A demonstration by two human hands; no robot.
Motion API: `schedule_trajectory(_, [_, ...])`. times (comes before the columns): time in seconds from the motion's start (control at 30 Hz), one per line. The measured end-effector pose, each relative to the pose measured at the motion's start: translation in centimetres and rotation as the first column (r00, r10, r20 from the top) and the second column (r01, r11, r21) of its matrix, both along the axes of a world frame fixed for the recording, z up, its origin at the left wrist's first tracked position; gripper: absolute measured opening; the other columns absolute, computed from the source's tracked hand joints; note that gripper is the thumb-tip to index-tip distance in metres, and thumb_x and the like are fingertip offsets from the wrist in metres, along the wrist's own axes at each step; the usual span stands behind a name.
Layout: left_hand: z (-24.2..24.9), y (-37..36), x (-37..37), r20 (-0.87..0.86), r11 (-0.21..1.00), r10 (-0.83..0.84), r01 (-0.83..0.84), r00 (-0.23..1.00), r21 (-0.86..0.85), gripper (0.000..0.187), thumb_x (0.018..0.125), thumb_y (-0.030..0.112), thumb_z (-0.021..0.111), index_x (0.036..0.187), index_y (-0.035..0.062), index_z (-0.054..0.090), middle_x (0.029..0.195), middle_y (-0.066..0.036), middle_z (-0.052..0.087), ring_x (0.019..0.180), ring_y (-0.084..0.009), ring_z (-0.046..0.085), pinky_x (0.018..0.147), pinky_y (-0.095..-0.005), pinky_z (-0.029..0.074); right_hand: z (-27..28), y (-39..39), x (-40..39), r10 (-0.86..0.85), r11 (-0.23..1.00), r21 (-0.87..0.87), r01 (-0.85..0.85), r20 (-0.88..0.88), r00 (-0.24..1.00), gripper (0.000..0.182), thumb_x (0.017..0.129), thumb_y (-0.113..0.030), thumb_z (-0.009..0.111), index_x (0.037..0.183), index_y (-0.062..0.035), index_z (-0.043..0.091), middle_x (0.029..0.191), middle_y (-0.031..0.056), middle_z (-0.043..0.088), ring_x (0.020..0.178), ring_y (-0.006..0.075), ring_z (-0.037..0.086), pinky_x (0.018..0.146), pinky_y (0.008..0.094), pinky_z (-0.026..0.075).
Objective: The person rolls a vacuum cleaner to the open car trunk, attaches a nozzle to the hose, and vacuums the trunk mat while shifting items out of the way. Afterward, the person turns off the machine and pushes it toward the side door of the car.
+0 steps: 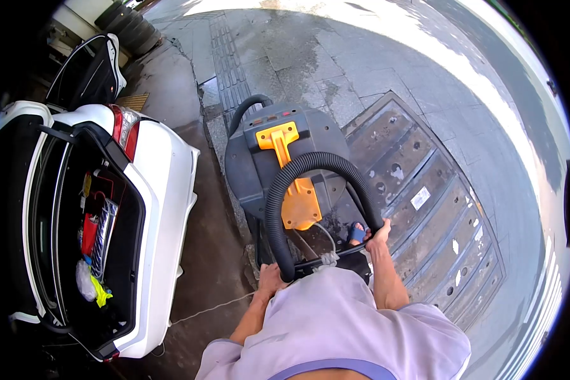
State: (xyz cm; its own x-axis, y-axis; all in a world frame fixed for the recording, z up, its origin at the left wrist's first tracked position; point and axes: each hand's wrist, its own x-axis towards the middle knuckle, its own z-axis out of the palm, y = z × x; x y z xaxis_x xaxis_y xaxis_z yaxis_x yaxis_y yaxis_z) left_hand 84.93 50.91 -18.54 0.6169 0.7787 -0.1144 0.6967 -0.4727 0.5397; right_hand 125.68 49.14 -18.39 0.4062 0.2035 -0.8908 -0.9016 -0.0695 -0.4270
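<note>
A large grey machine [240, 158] with a yellow bracket [307, 201] on its top stands in front of me. Its ribbed black hose [316, 160] arches up and over toward my body. My left hand [271, 278] is wrapped round the left end of the black handle bar, beside the hose's lower end. At the bar's right end, my right hand [380, 235] grips by the hose's other end. A grey cord [329, 258] is knotted round the middle of the bar [348, 251]. The fingertips of both hands are partly hidden.
To the left is a white car [164, 209] with its trunk open and items inside. Metal cover plates [418, 183] lie on the ground at the right. Stacked tires [130, 28] stand at the upper left. A thin cord [212, 308] runs along the ground toward the car.
</note>
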Motion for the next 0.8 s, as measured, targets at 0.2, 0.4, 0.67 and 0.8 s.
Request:
schedule_trajectory(0.2, [10.8,11.6,7.0,-0.05,0.937,0.347,-0.345,0.936,0.049,0.04,0.058,0.027,0.077,0.091,0.0077,0.064,0.092,-0.013,0.066,0.095,-0.0354,0.059,0.092,-0.0452,0.041,1.2,14.1,4.1,0.001,0.957,0.289,0.037,-0.131,0.991,0.047,0.085,-0.055,0.048,0.07,-0.0105,0.044,0.058,0.004,0.037,0.047,0.0188,0.037,0.047,0.0341,0.031])
schedule_trajectory(0.4, [14.0,23.1,10.5,-0.006,0.903,0.426,-0.425,0.905,0.053,0.04,0.058,0.028,0.078,0.089,0.0082,0.062,0.092,-0.012,0.065,0.096,-0.0369,0.059,0.086,-0.0479,0.042,7.0,29.3,6.4,-0.028,0.952,0.303,0.045,-0.061,0.998,0.036,0.086,-0.045,0.051,0.077,-0.0114,0.04,0.06,0.0014,0.03,0.047,0.0158,0.034,0.044,0.0327,0.031])
schedule_trajectory(0.67, [12.1,32.5,11.9,0.069,0.851,0.517,-0.521,0.853,0.069,0.033,0.058,0.031,0.078,0.078,0.009,0.064,0.084,-0.01,0.066,0.092,-0.0358,0.057,0.086,-0.0465,0.041,6.6,42.5,9.7,0.051,0.933,0.359,0.005,-0.146,0.988,0.035,0.084,-0.042,0.055,0.084,-0.0101,0.04,0.074,0.0045,0.039,0.048,0.0164,0.035,0.041,0.0306,0.03])
schedule_trajectory(0.8, [13.2,37.8,13.5,0.079,0.832,0.478,-0.48,0.875,0.278,0.043,0.057,0.028,0.081,0.089,0.0029,0.068,0.083,-0.016,0.067,0.081,-0.0371,0.066,0.079,-0.0455,0.052,8.4,49.2,9.9,0.029,0.952,0.306,0.026,-0.175,0.984,0.033,0.082,-0.039,0.058,0.078,-0.0126,0.038,0.074,0.0031,0.038,0.05,0.0168,0.034,0.041,0.031,0.03])
